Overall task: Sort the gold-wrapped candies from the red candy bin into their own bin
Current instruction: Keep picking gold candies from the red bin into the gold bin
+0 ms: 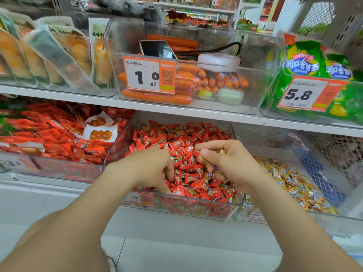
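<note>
A clear bin point(196, 208) on the lower shelf is heaped with red-wrapped candies point(176, 138), and a few gold-wrapped candies point(225, 186) lie mixed in near its front right. To its right a second clear bin point(334, 217) holds a pile of gold-wrapped candies point(290, 179). Both my hands are down in the red bin. My left hand point(151, 165) has its fingers curled into the pile; what it holds is hidden. My right hand point(224, 160) is closed around gold-wrapped candies, one peeking out point(223, 152) between the fingers.
Left of the red bin stands a bin of red snack packets point(55, 138). The shelf above carries a clear bin of orange sausages point(182, 83) with a phone point(157, 49) and earbud case point(229, 96) inside, and green snack bags point(314, 75). White floor tiles lie below.
</note>
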Motion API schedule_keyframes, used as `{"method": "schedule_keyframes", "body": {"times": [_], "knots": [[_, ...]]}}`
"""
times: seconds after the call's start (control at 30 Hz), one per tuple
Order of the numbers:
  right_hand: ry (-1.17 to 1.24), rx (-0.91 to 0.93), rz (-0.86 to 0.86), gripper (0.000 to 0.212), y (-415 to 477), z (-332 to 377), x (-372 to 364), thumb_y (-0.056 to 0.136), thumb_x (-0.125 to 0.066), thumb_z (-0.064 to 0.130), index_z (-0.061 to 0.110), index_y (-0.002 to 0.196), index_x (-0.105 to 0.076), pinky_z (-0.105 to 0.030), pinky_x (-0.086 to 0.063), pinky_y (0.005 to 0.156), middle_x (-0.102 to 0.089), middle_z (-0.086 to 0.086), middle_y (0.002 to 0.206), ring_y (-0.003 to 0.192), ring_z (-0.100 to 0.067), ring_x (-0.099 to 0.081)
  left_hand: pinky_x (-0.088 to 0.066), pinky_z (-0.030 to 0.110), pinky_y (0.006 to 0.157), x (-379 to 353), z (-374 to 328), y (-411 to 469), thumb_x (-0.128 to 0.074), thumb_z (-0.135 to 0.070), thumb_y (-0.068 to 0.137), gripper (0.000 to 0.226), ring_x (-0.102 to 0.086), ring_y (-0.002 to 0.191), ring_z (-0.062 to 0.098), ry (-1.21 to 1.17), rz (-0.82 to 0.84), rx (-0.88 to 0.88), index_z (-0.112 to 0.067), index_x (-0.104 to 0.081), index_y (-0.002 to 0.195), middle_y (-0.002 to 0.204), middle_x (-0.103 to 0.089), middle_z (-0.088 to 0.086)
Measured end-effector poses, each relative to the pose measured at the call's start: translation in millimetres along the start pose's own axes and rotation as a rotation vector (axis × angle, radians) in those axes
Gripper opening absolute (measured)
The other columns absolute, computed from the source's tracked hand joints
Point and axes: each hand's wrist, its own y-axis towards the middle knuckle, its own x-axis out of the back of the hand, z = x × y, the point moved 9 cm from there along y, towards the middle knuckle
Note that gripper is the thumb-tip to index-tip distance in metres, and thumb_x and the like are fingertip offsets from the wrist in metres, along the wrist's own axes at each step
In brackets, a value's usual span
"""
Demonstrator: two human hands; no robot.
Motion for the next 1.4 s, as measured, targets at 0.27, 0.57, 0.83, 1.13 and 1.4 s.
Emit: {"method": "schedule_keyframes", "body": {"times": [0.27,0.57,0.83,1.13,1.4], "knots": [[-1.131,0.257,0.098,0.017,5.8,2.0,-4.0,0.088,-0.079,0.05,0.038,0.099,-0.079,-0.033,-0.057,0.075,-0.059,0.02,0.065,0.077,-0.003,-0.061,-0.049,0.027,0.058,-5.4,2.5,4.6,-0.082,-0.022,0.073,0.016,-0.065,0.08,0.01,0.134,-0.02,0.013,-0.029,-0.077,0.086,0.088,-0.067,-0.015],[-1.459,0.104,0.106,0.057,12.5,-12.4,-17.3,0.081,-0.076,0.07,0.02,0.089,-0.052,-0.036,-0.045,0.071,-0.048,0.001,0.085,0.085,-0.029,-0.057,-0.053,0.037,0.077,11.7,15.0,-10.7,-0.08,-0.027,0.089,0.024,-0.059,0.086,0.01,-0.006,-0.221,-0.062,-0.036,-0.059,0.093,0.112,-0.039,-0.014],[-1.281,0.213,0.108,0.043,13.4,-14.9,-19.0,0.089,-0.071,0.061,0.021,0.078,-0.062,-0.034,-0.05,0.064,-0.058,0.006,0.071,0.076,-0.021,-0.059,-0.055,0.036,0.073,13.9,27.3,-24.2,-0.09,-0.056,0.071,0.03,-0.058,0.083,0.004,0.008,-0.184,-0.002,-0.035,-0.075,0.087,0.09,-0.058,-0.015],[-0.844,0.339,0.059,0.033,1.2,10.0,-7.6,0.101,-0.061,0.052,0.022,0.088,-0.06,-0.03,-0.035,0.06,-0.058,0.0,0.062,0.059,-0.009,-0.052,-0.043,0.012,0.065,9.3,15.5,-22.8,-0.08,-0.031,0.088,0.012,-0.061,0.081,0.001,0.011,-0.221,-0.04,-0.025,-0.075,0.079,0.089,-0.063,-0.015],[-0.528,0.194,0.022,0.037,2.6,15.1,-8.5,0.099,-0.05,0.017,0.018,0.062,-0.044,-0.028,-0.03,0.053,-0.033,0.006,0.055,0.049,-0.012,-0.028,-0.056,0.032,0.067,-0.7,15.3,-14.0,-0.087,-0.05,0.076,0.026,-0.066,0.082,0.015,0.144,-0.234,0.099,-0.027,-0.075,0.083,0.086,-0.067,-0.013]]}}
